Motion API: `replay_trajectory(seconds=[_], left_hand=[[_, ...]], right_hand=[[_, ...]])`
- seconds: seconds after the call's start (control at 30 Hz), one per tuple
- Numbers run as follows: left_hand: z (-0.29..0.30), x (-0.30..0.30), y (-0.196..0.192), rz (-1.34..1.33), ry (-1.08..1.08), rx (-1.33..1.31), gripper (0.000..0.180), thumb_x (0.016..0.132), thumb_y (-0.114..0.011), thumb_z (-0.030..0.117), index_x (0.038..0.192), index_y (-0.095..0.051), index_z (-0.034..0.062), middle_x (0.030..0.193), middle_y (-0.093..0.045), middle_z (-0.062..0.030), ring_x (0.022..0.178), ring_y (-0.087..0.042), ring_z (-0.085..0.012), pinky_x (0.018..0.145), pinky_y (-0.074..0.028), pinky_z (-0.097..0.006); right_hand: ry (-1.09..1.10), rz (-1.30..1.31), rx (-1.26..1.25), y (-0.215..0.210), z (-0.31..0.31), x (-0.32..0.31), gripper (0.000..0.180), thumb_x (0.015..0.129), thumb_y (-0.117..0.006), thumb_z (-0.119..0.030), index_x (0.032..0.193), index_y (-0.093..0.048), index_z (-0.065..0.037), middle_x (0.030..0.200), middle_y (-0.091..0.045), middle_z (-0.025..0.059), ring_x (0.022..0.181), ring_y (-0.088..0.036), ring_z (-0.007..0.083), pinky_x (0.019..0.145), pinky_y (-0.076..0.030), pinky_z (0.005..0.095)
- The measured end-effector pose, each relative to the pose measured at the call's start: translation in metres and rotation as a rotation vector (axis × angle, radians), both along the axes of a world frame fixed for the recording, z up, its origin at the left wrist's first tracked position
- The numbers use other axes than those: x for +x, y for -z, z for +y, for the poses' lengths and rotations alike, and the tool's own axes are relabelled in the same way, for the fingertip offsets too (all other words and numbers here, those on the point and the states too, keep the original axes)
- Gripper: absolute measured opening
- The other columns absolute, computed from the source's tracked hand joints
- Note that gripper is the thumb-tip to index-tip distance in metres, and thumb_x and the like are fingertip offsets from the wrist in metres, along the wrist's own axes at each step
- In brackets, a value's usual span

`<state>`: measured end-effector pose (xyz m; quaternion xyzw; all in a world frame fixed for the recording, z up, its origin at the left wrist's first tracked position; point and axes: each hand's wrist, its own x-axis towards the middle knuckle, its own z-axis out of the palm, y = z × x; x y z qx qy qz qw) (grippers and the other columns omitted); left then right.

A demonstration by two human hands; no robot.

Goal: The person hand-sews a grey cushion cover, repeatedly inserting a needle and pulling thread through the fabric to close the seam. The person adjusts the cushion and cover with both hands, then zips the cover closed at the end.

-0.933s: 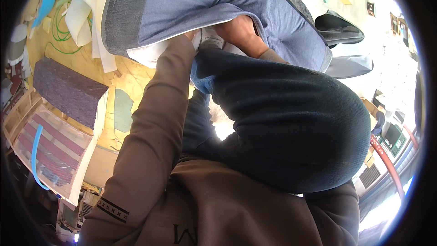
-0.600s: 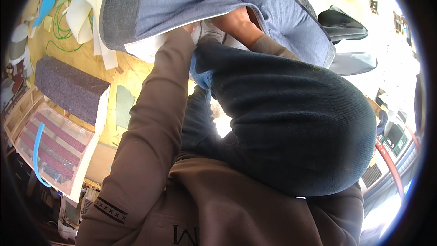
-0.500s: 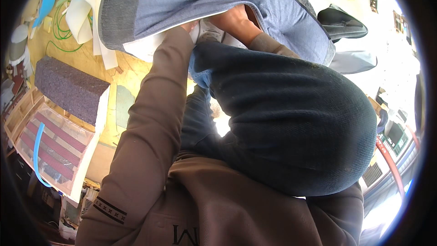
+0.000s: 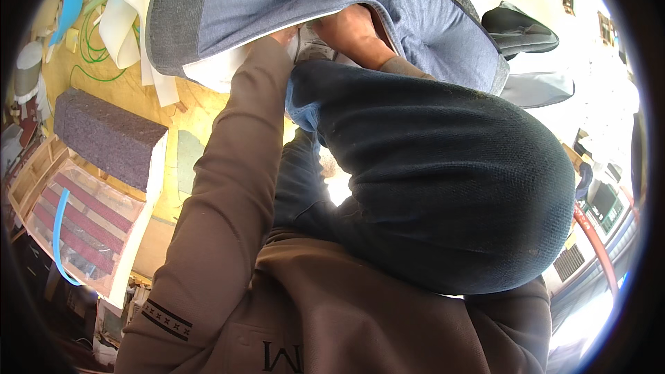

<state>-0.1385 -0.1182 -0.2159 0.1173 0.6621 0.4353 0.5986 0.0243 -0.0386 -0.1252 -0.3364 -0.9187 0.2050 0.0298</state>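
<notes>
A large blue-grey fabric cushion cover with darker grey side panels lies at the top of the view. Its pale-edged opening faces me, and white material shows beneath the edge. My left hand reaches in under that edge, with most of it hidden behind the sleeve and the fabric. Beside it my right hand is bent into the same opening, its fingers out of sight. A greyish, creased thing sits between my hands; I cannot make out its kind. My raised jeans-clad leg is just below the opening.
At left stands a wooden frame with dark red webbing, a blue strip and a dark foam block. White sheet material and green cord lie farther off. Black and grey cushion-like pieces are at right.
Both hands have moved slightly up and left within the opening, and the right sleeve shows less. The cover's near edge has shifted a little left.
</notes>
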Motion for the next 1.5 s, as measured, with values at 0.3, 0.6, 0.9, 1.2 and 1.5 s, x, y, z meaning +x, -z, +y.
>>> replay_trajectory(seconds=[0.3, 0.6, 0.9, 1.2, 1.5], left_hand=[[0.000, -0.001, 0.002, -0.015, 0.024, -0.004, 0.029, 0.107, -0.063, 0.036, 0.093, -0.074, 0.0128, 0.072, -0.066, 0.0003, 0.053, -0.047, -0.0064, 0.047, -0.034, -0.027], [0.001, -0.005, 0.007, -0.039, 0.077, -0.014, 0.030, 0.107, -0.063, 0.036, 0.094, -0.075, 0.0126, 0.072, -0.067, 0.0001, 0.053, -0.048, -0.0063, 0.047, -0.034, -0.027], [-0.003, -0.007, -0.003, -0.051, 0.085, -0.019, 0.030, 0.107, -0.064, 0.037, 0.098, -0.077, 0.0126, 0.076, -0.069, 0.0003, 0.053, -0.045, -0.0040, 0.047, -0.032, -0.024], [-0.008, -0.010, -0.023, -0.172, 0.149, 0.158, 0.028, 0.109, -0.065, 0.038, 0.105, -0.074, 0.0119, 0.087, -0.071, -0.0003, 0.064, -0.052, -0.0054, 0.056, -0.040, -0.022], [-0.088, 0.021, -0.146, 0.507, 0.308, 0.009, 0.034, 0.107, -0.063, 0.021, 0.136, -0.071, 0.0046, 0.117, -0.078, -0.0101, 0.103, -0.075, -0.0179, 0.087, -0.059, -0.033]], right_hand=[[-0.090, -0.297, -0.179, -0.026, -0.008, 0.007, 0.029, 0.088, -0.072, -0.032, 0.094, -0.084, -0.006, 0.103, -0.081, 0.0231, 0.100, -0.079, 0.0411, 0.092, -0.062, 0.0496], [-0.595, -0.057, -0.468, -0.013, -0.025, 0.026, 0.027, 0.095, -0.070, -0.030, 0.094, -0.084, -0.007, 0.095, -0.080, 0.0166, 0.089, -0.077, 0.0353, 0.084, -0.061, 0.0443], [-0.328, 0.152, -1.081, 0.014, -0.036, 0.024, 0.023, 0.092, -0.076, -0.020, 0.089, -0.079, 0.002, 0.075, -0.073, 0.0143, 0.074, -0.068, 0.0194, 0.078, -0.054, 0.0378], [-0.088, -0.003, -1.154, -0.024, -0.046, 0.021, 0.027, 0.099, -0.073, -0.025, 0.096, -0.079, 0.001, 0.087, -0.078, 0.0107, 0.080, -0.069, 0.0171, 0.080, -0.055, 0.0355], [0.461, 0.476, -1.884, -0.121, -0.079, 0.084, 0.033, 0.112, -0.065, -0.033, 0.108, -0.077, -0.003, 0.097, -0.075, 0.0058, 0.094, -0.070, 0.0150, 0.090, -0.055, 0.0310]])
